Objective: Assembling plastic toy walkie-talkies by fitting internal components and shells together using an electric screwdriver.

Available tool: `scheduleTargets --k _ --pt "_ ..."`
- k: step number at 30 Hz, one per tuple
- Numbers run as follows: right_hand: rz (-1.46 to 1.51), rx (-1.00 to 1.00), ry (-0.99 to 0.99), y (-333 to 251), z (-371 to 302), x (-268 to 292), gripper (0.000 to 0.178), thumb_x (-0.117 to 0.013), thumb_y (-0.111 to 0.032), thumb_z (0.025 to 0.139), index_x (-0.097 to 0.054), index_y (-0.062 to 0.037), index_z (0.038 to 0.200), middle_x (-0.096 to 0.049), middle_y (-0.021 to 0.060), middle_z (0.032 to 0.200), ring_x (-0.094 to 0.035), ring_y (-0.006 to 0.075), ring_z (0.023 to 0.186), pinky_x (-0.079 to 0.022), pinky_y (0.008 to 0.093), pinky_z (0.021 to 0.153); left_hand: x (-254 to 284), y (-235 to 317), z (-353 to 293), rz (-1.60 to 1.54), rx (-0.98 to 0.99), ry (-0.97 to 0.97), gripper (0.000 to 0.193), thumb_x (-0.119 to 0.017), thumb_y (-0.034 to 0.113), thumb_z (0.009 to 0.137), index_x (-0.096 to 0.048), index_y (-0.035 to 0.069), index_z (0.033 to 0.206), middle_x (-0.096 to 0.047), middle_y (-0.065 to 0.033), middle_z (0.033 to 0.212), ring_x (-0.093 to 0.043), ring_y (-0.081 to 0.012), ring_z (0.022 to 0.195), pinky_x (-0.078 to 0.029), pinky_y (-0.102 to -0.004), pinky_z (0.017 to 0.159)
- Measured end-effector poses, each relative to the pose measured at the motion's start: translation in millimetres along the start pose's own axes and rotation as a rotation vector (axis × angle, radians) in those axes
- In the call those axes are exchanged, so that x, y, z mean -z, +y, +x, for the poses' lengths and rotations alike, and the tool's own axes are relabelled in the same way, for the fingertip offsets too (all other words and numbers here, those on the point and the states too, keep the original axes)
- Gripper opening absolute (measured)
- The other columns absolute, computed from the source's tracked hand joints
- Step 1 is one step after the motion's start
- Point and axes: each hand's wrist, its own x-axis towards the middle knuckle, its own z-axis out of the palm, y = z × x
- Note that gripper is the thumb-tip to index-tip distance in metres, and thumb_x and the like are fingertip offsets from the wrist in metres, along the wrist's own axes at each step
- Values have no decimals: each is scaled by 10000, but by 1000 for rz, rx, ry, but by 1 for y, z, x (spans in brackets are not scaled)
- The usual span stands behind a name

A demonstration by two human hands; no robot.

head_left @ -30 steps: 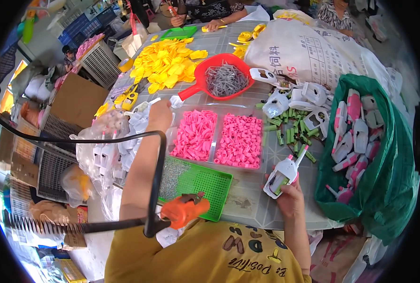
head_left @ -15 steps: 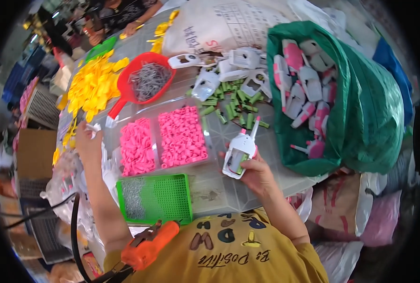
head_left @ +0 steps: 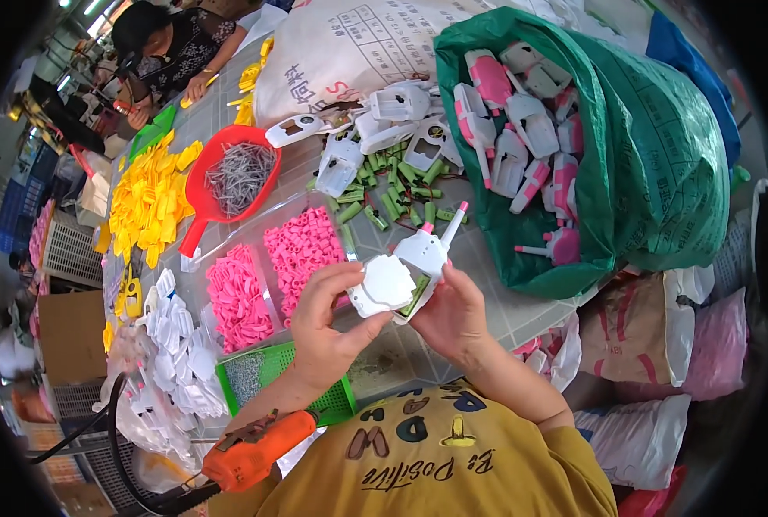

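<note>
Between the thumb and fingers of my left hand (head_left: 324,323) is a flat white plastic cover (head_left: 382,283). My right hand (head_left: 455,317) grips a white plastic toy housing (head_left: 420,250) with a pink-tipped antenna and a short pink knob. The cover lies against or just over the open side of the housing; I cannot tell whether they touch. A green battery (head_left: 415,295) shows inside the housing, partly covered. A pile of similar white plastic pieces (head_left: 173,345) lies left of my left forearm.
Pink parts fill a two-part clear tray (head_left: 272,293). A green basket (head_left: 343,398) holds small metal pieces, with an orange power screwdriver (head_left: 259,452) before it. Farther back are a red scoop (head_left: 196,185), yellow parts (head_left: 153,202), green batteries (head_left: 393,185) and a green sack (head_left: 608,172). Another person works at far left.
My left hand has come from the far left to the middle, bringing the white cover to the housing. My right hand has turned and shifted slightly left with the housing. The view has shifted.
</note>
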Motion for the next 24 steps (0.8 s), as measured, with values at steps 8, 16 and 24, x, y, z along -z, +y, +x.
scheduleTargets --k 8,16,24 --pt "-41 85 39 13 1 -9 591 -470 -465 1078 -375 -118 1547 -488 89 1531 -468 315 1418 -355 516 1201 -16 -3 -1 220 -159 73 524 -920 99 712 -637 23 1147 -654 -163 1195 -657 -298 1092 -545 -388 903" --pt "-173 113 -11 17 -1 -10 684 -437 -523 1073 -328 -78 1581 -465 115 1552 -439 318 1448 -330 505 1214 -20 2 -8 248 -154 132 521 -922 103 710 -647 13 1143 -659 -172 1201 -660 -306 1094 -543 -390 918" --pt "-86 128 -74 17 -3 -6 527 -479 -394 1089 -324 -174 1543 -432 51 1556 -465 268 1409 -405 494 1152 -22 0 -11 196 -169 166 518 -913 83 726 -650 -7 1164 -653 -184 1226 -659 -304 1109 -545 -394 940"
